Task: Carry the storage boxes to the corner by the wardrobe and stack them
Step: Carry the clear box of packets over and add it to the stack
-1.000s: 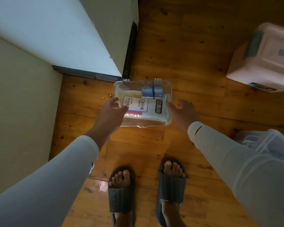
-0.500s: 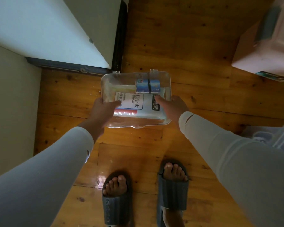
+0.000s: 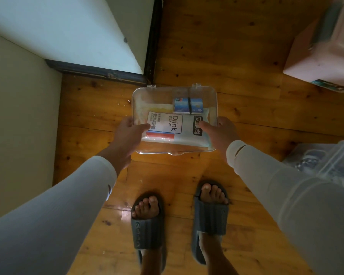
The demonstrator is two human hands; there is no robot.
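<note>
- The left hand (image 3: pixel 127 133) and right hand (image 3: pixel 219 132) clamp the clear storage box (image 3: pixel 175 120) by its sides, thumbs on the lid.
- The box hangs over the wooden floor (image 3: pixel 216 46), near the corner.

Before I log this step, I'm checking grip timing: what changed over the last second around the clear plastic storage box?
The right hand, open beside the clear plastic storage box a second ago, now grips its right edge, thumb on top. The box looks larger in view, seemingly lifted. The left hand kept its grip.
</note>
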